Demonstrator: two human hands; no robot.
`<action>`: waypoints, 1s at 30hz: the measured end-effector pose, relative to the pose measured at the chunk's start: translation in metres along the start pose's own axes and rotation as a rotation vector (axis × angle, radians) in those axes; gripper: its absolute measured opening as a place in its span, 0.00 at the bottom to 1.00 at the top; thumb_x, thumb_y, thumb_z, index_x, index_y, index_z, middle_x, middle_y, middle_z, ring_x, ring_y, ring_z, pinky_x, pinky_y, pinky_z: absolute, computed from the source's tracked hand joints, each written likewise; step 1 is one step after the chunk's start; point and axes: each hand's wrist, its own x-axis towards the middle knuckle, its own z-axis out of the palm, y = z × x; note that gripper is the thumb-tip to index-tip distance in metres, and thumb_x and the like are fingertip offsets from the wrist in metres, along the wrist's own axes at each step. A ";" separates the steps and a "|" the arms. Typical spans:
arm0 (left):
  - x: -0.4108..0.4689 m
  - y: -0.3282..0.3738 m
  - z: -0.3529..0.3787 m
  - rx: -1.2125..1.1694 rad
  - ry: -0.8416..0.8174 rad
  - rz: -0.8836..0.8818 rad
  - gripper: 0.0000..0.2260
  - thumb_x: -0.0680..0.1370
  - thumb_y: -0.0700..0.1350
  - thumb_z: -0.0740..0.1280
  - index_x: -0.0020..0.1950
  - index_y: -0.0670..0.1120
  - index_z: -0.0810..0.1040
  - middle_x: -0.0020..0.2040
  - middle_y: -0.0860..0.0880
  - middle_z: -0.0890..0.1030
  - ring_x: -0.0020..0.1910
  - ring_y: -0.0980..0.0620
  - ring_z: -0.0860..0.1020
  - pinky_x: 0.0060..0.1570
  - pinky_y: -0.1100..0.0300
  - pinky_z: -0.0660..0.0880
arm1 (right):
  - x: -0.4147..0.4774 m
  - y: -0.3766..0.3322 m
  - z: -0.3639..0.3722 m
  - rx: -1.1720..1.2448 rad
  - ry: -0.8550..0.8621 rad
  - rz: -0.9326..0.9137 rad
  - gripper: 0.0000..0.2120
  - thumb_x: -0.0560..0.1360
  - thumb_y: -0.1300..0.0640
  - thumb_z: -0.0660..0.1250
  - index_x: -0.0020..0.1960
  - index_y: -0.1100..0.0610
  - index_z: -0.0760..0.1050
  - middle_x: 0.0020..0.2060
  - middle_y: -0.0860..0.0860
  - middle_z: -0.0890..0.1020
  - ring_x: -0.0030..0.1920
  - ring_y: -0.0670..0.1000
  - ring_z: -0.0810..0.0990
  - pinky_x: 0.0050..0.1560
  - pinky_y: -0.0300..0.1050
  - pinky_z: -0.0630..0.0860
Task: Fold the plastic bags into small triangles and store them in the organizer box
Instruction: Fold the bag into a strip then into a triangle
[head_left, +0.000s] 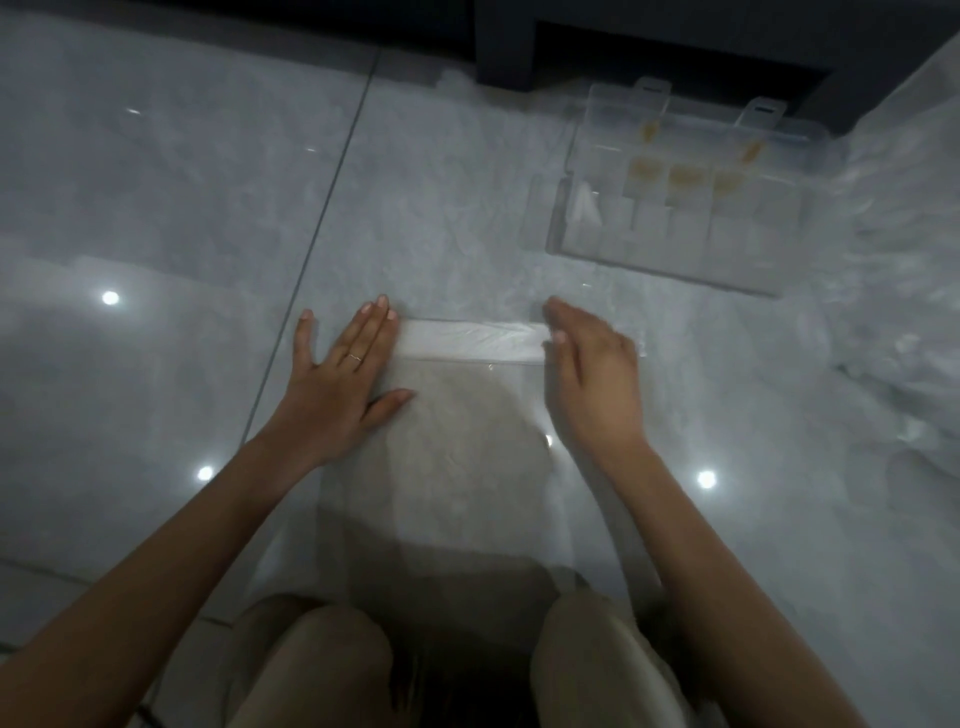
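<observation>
The left hand (343, 374) is pressing flat, fingers straight, on the left edge of the plastic bag (457, 431), which is lying between both hands. The right hand (592, 374), blurred, is touching the bag's folded strip (470, 340); I cannot tell whether it is gripping. The organizer box (675, 208) is lying open beyond it.

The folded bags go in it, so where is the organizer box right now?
In the head view the organizer box lies open on the floor at upper right, beyond the right hand, just before the dark furniture.
</observation>
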 end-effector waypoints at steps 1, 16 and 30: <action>-0.001 0.003 -0.001 -0.005 0.026 0.014 0.31 0.81 0.59 0.48 0.77 0.39 0.56 0.77 0.41 0.58 0.76 0.50 0.55 0.71 0.42 0.38 | 0.006 0.001 -0.007 0.006 0.027 0.029 0.19 0.78 0.52 0.57 0.66 0.55 0.75 0.61 0.51 0.80 0.62 0.53 0.76 0.63 0.48 0.64; -0.010 0.059 0.000 0.002 0.063 0.116 0.27 0.79 0.49 0.52 0.78 0.42 0.57 0.77 0.44 0.60 0.76 0.50 0.56 0.70 0.37 0.43 | -0.027 -0.041 0.004 -0.196 -0.124 0.093 0.10 0.72 0.61 0.67 0.52 0.61 0.71 0.48 0.56 0.76 0.38 0.59 0.78 0.34 0.44 0.64; -0.016 0.071 0.008 -0.071 0.030 0.195 0.28 0.80 0.56 0.53 0.77 0.45 0.58 0.78 0.48 0.58 0.76 0.52 0.57 0.70 0.35 0.47 | -0.031 -0.056 -0.006 -0.324 -0.384 0.152 0.10 0.77 0.56 0.62 0.57 0.58 0.74 0.55 0.54 0.74 0.52 0.54 0.76 0.45 0.42 0.64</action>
